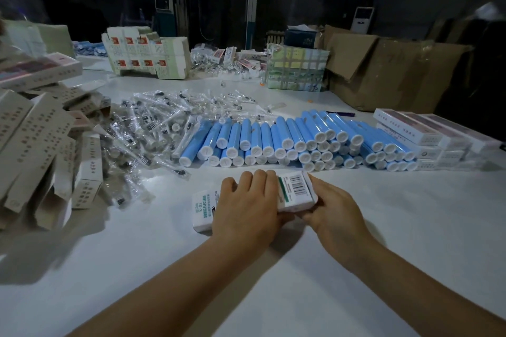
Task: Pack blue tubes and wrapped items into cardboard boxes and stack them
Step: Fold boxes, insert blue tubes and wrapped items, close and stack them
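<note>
Low in the frame's centre, a white box [254, 200] lay on the tabletop [383, 227]. The left hand [247, 208] grasped its middle; the right hand [332, 209] pinched its end. Blue tubes [295, 142] lay piled just above it.

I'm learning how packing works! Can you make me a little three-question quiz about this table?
1. True or false: both hands are on the white box with the barcode.
2. Which pile lies just beyond that box? A) blue tubes B) apples C) books
3. Fill in: the clear-wrapped items lie to the ____ of the blue tubes.

Key:
1. True: the left hand lies over the box and the right hand holds its end.
2. A
3. left
</note>
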